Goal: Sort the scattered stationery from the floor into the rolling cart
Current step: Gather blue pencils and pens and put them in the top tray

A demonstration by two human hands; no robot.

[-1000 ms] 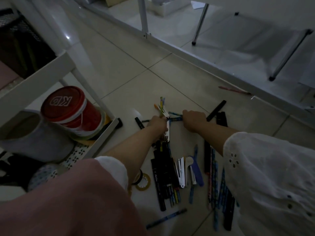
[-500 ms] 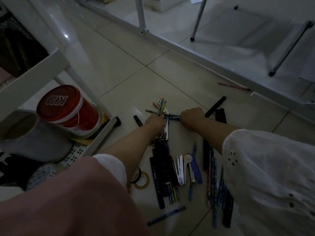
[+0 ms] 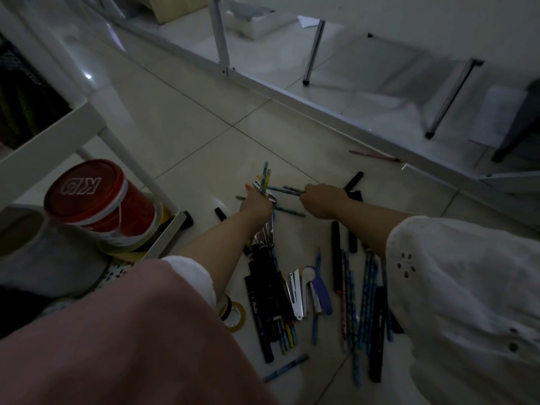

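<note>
**Gathering pencils from the tile floor**

Bare floor [image 3: 190, 135] lies open beyond both hands, up to the white rail [image 3: 321, 111]. The cart [image 3: 52, 138] has its tray corner near the left hand [image 3: 257, 204]. A red tub [image 3: 96, 206] in the tray reads "KG", upside down. The left hand grips a bunch of pencils [image 3: 265, 178], pointing away toward the rail. The right hand [image 3: 323, 198] pinches one blue pencil [image 3: 287, 189], lying crosswise. The remaining stationery [image 3: 263, 276] lies on the floor between the forearms.

A red-lidded tub [image 3: 96, 206] stands beside a grey container [image 3: 43, 255]; a white box [image 3: 251, 21] sits far behind.
</note>
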